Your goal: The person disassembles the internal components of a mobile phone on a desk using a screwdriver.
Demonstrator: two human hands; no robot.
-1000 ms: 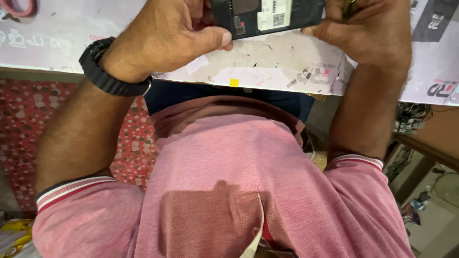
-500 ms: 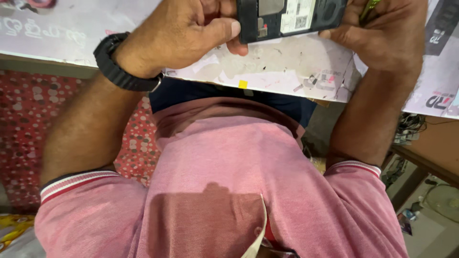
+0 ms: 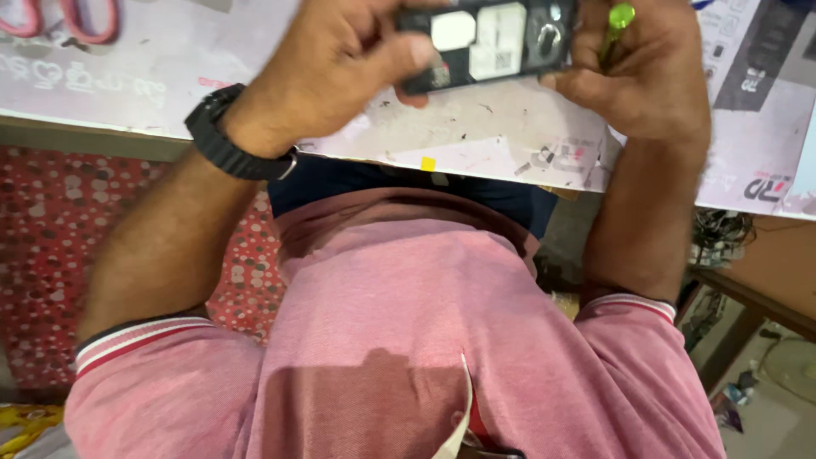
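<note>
A black opened phone (image 3: pixel 489 44) with its inner parts showing is held over the table's near edge, between both hands. My left hand (image 3: pixel 340 64) grips its left end with the thumb along the lower edge; a black watch (image 3: pixel 225 140) sits on that wrist. My right hand (image 3: pixel 650 72) grips the right end and also holds a thin green-handled tool (image 3: pixel 618 21) upright against the phone. The phone's far edge runs out of the frame at the top.
The table (image 3: pixel 510 140) is covered with a worn white printed sheet. Pink scissor handles (image 3: pixel 76 21) lie at the far left. Below are my pink shirt (image 3: pixel 399 340), a red dotted cloth (image 3: pixel 51 246), and a wooden bench (image 3: pixel 756 297) with cables at right.
The view has shifted down and right, so the phone and both hands sit lower in the frame. The green tool in my right hand has come into sight.
</note>
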